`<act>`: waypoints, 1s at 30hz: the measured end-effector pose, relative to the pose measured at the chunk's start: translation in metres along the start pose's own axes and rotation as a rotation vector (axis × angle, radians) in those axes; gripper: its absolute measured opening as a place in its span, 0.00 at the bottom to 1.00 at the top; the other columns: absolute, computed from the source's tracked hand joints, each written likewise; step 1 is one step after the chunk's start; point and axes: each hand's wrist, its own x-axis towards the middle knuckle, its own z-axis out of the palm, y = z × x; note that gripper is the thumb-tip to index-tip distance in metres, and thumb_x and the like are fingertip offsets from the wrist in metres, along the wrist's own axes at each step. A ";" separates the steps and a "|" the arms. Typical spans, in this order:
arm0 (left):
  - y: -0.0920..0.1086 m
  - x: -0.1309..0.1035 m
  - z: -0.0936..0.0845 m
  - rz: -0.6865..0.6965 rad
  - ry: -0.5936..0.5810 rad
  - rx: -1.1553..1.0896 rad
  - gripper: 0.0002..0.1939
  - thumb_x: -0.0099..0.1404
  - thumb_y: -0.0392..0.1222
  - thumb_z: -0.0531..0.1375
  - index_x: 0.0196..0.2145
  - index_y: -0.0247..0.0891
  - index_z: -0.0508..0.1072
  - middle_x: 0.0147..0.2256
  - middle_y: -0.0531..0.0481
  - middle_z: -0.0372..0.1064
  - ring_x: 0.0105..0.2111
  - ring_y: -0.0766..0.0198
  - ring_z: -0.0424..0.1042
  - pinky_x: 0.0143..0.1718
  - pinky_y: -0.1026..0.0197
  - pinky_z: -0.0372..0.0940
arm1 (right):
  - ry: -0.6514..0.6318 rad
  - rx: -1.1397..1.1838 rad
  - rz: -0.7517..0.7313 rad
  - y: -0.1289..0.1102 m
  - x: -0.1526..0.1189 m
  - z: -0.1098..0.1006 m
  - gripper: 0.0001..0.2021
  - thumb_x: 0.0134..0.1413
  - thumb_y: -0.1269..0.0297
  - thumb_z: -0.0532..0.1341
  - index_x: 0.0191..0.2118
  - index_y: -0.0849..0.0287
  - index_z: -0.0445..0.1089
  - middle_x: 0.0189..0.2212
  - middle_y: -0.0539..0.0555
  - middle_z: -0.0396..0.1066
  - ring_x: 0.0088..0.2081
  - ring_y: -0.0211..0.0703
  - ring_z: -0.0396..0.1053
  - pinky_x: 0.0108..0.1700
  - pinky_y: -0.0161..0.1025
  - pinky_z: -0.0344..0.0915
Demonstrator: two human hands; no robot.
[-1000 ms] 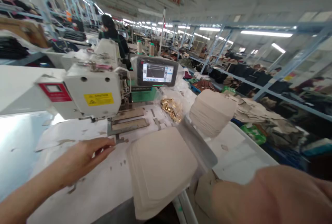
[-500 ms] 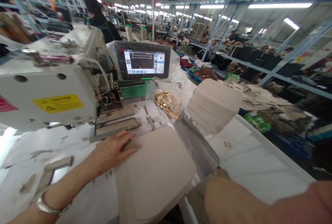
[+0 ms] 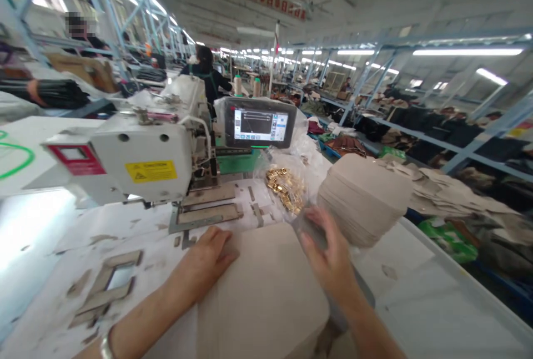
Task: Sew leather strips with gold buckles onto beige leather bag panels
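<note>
A stack of beige fabric-like panels (image 3: 266, 287) with rounded corners lies in front of me. My left hand (image 3: 212, 256) rests at the stack's left edge, fingers bent and thumb a little apart, touching the top panel. On the other side, my right hand (image 3: 331, 253) is open beside the stack's right edge, thumb and fingers spread, over a grey metal plate (image 3: 366, 287). Just beyond its fingertips is a clear plastic bag of gold-coloured metal buckles (image 3: 285, 187). A taller pile of similar beige panels (image 3: 362, 198) stands to the right of that hand.
A white sewing machine (image 3: 125, 153) with a yellow caution label stands at the left, its clamp frame (image 3: 208, 212) near my left hand. Behind it is a lit control screen (image 3: 258, 124). Fabric scraps (image 3: 110, 281) lie on the table. A co-worker (image 3: 204, 70) sits farther back.
My right hand has come up from the lower right to the stack's right edge. The left hand stays at the left edge, fingers more bent. The view has tilted up and turned left.
</note>
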 end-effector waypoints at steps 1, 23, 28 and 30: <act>0.002 0.000 0.000 -0.019 -0.002 -0.009 0.14 0.63 0.46 0.57 0.44 0.37 0.74 0.44 0.41 0.71 0.44 0.52 0.73 0.50 0.48 0.68 | -0.013 -0.044 0.016 0.008 0.009 0.013 0.25 0.58 0.56 0.61 0.61 0.55 0.64 0.55 0.62 0.70 0.59 0.59 0.65 0.62 0.59 0.61; -0.004 -0.021 -0.006 0.072 0.102 -0.039 0.03 0.61 0.37 0.55 0.29 0.41 0.65 0.37 0.47 0.69 0.42 0.55 0.69 0.46 0.53 0.65 | -0.237 -0.163 0.149 0.016 -0.016 0.053 0.31 0.54 0.55 0.62 0.62 0.61 0.62 0.59 0.64 0.68 0.60 0.59 0.66 0.63 0.55 0.62; -0.008 -0.057 -0.005 0.256 0.016 -0.265 0.04 0.68 0.40 0.50 0.35 0.45 0.63 0.42 0.51 0.76 0.39 0.62 0.75 0.39 0.62 0.68 | -0.240 -0.006 0.059 0.002 -0.021 0.041 0.30 0.51 0.61 0.66 0.60 0.57 0.62 0.63 0.63 0.63 0.64 0.57 0.61 0.65 0.55 0.58; -0.006 -0.065 -0.010 0.112 0.160 -0.375 0.07 0.70 0.46 0.51 0.33 0.45 0.58 0.38 0.52 0.75 0.34 0.64 0.73 0.33 0.65 0.68 | -0.272 0.137 0.054 -0.007 -0.021 0.036 0.30 0.54 0.61 0.65 0.61 0.56 0.60 0.62 0.62 0.64 0.63 0.55 0.63 0.64 0.52 0.61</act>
